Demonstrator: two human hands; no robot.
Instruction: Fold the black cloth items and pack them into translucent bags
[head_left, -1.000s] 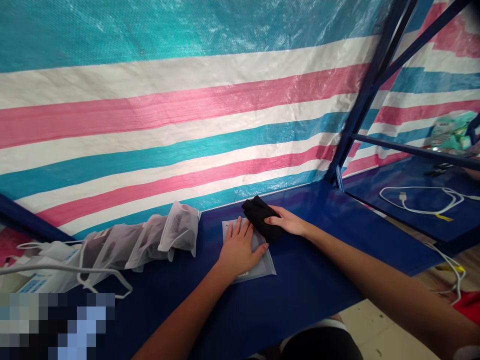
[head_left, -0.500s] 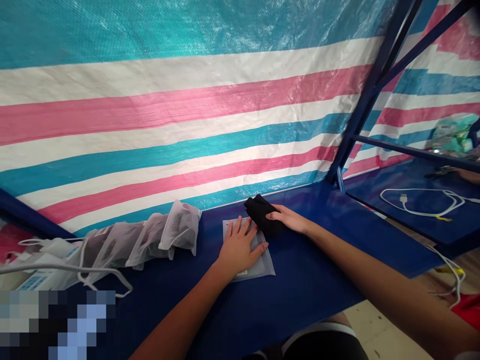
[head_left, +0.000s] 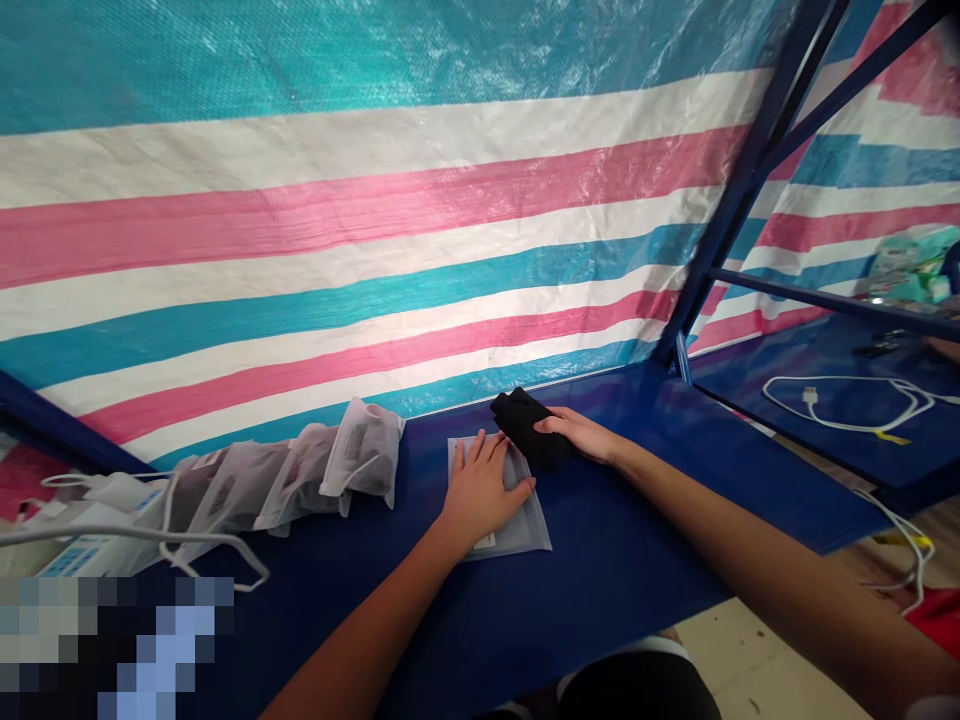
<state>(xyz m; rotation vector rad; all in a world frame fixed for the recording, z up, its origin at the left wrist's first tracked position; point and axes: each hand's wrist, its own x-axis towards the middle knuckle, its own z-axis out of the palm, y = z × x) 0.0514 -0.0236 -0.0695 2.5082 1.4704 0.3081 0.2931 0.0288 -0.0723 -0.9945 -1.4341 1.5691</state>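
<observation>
Surface (head_left: 637,540): smooth dark blue, glossy, set against a tarp (head_left: 375,230) in broad teal, white and pink stripes, creased and shiny. Blue post (head_left: 712,240) with slanting brace and crossbar at the right-hand end. Beyond the crossbar, second blue surface (head_left: 825,450) with looped white cable (head_left: 909,418), USB plug showing, yellow tag (head_left: 892,437) alongside; teal packet (head_left: 909,265) farther back, blurred. Below, pale floor (head_left: 750,650) and, at the right edge, red item (head_left: 937,612), nature unclear. On the near surface, toward the middle: flat bag (head_left: 534,525), frosted, under left hand (head_left: 480,490), palm down, fingers spread, grip wide and holding nothing. Black cloth (head_left: 525,420), folded into a bundle, at upper right edge of flat bag, overlap or mere contact impossible to tell; in grip of right hand (head_left: 581,437), thumb on top. To the left: row of filled bags (head_left: 364,455), frosted, dark contents, leaning one on another; white cord (head_left: 206,545) in front. Labels: small pale label (head_left: 486,541) on flat bag, partly under left hand; dark print on foremost filled bag, too small to read; white pack (head_left: 81,555), far left, blue markings, illegible.
</observation>
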